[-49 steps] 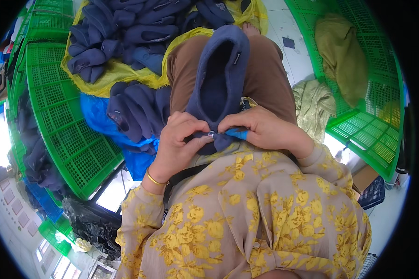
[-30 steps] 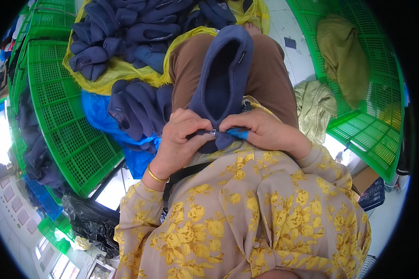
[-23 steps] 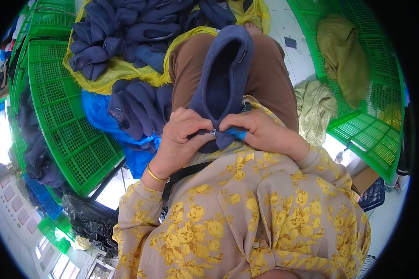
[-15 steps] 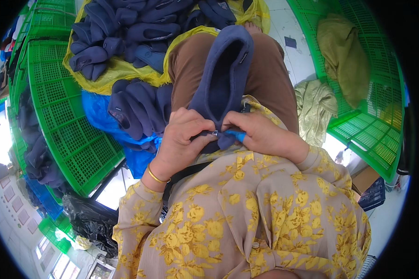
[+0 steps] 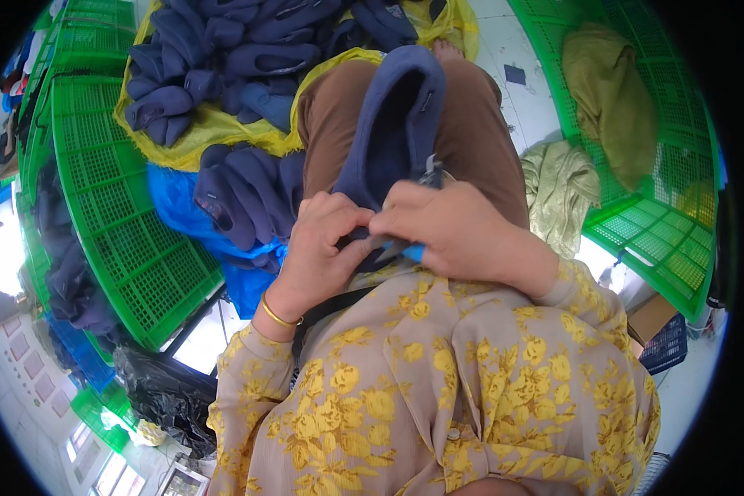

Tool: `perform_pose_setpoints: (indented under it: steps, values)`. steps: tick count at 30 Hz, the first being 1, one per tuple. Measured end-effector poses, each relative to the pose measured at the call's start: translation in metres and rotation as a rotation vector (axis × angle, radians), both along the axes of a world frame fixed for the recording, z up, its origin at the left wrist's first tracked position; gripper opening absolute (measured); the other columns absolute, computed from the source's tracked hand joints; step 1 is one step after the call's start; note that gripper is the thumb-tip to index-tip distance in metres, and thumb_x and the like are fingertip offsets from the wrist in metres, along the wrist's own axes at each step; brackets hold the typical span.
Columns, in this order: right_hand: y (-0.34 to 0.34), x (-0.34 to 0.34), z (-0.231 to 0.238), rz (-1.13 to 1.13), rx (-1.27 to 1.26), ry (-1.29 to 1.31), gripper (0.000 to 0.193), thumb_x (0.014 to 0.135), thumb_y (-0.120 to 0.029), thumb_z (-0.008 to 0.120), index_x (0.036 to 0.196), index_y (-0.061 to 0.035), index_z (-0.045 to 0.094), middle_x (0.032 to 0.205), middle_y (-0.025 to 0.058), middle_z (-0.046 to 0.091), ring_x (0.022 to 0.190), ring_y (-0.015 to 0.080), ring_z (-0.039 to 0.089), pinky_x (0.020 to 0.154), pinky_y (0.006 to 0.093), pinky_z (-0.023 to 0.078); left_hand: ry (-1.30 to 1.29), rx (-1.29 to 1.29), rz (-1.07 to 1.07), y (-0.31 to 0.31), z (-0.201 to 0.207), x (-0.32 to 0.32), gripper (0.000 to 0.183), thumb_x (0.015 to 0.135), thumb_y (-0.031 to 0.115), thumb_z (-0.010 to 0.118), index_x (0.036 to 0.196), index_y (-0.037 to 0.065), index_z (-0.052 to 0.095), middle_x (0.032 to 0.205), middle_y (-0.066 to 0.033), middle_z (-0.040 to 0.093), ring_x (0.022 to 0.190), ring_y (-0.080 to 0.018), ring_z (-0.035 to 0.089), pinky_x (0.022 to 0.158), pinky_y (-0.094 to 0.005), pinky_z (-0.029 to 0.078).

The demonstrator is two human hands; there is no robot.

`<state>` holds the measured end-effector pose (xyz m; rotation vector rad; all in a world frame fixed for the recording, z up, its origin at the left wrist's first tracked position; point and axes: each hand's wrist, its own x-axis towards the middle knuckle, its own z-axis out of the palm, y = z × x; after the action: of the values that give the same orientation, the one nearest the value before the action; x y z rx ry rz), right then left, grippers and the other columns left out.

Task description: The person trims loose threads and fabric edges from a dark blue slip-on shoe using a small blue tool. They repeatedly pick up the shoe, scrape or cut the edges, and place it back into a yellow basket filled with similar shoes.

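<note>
A dark blue soft slipper (image 5: 398, 116) lies over my lap, its toe pointing away and its opening facing up. My left hand (image 5: 322, 244) is closed, pinching the slipper's near end between thumb and fingers. Against those fingertips, my right hand (image 5: 446, 227) is closed around a small metal tool (image 5: 431, 168) that looks like thread snips. One end of it sticks out above the knuckles, and a blurred grey part shows below the fingers. Something blue (image 5: 412, 253) is wrapped around a right-hand finger. My hands hide the exact spot where tool and slipper meet.
Many similar slippers (image 5: 273, 58) fill a yellow sack (image 5: 198, 153) ahead of me. More slippers (image 5: 236, 194) lie on a blue bag (image 5: 174, 198). Green plastic crates (image 5: 128, 223) stand left and right. A pale cloth (image 5: 558, 190) lies right of my knee.
My right hand has turned over and shifted slightly up and left, covering the slipper's near edge. The metal tool's end now shows above it. My left hand keeps its pinch.
</note>
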<state>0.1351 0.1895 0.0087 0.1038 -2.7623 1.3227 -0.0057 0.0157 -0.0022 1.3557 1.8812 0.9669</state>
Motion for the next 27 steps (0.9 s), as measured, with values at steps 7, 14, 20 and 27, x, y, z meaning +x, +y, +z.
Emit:
perform_pose_setpoints:
  steps: [7,14,20,27]
  values:
    - [-0.012,-0.004,-0.012,0.011,0.27,0.201,0.019,0.072,-0.006,0.064,0.09,-0.0077,0.058,0.084,0.0049,0.049,0.065,0.0255,0.058,0.057,0.0376,0.047,-0.028,-0.007,0.018,0.0,-0.005,-0.004,0.02,0.07,0.002,0.07,0.09,0.007,0.067,0.083,-0.0063,0.059,0.082,-0.0265,0.053,0.075,-0.0347,0.039]
    - [-0.021,-0.011,0.006,-0.287,-0.647,0.163,0.012,0.088,0.0,0.054,0.094,-0.0089,0.05,0.087,0.0025,0.057,0.058,0.011,0.048,0.053,0.0241,0.039,0.145,-0.011,-0.015,0.002,-0.001,0.001,0.017,0.073,0.007,0.074,0.09,0.008,0.068,0.084,-0.0059,0.06,0.083,-0.0275,0.054,0.075,-0.0357,0.039]
    - [-0.001,0.003,0.011,-0.354,-1.338,-0.066,0.003,0.102,-0.009,0.047,0.105,-0.0093,0.048,0.078,-0.0028,0.05,0.059,0.0009,0.039,0.05,0.0178,0.03,0.313,0.148,0.099,-0.003,0.001,0.018,0.021,0.073,0.008,0.078,0.092,0.008,0.068,0.09,-0.0051,0.063,0.083,-0.0242,0.057,0.077,-0.0342,0.042]
    - [0.018,0.006,0.035,-0.303,-1.409,0.0,0.012,0.099,-0.01,0.055,0.11,-0.0069,0.055,0.07,-0.004,0.042,0.054,0.0043,0.036,0.048,0.0223,0.03,0.373,0.151,-0.065,0.001,0.004,0.011,0.019,0.075,0.006,0.075,0.093,0.008,0.069,0.09,-0.0038,0.062,0.085,-0.0241,0.055,0.076,-0.0364,0.04]
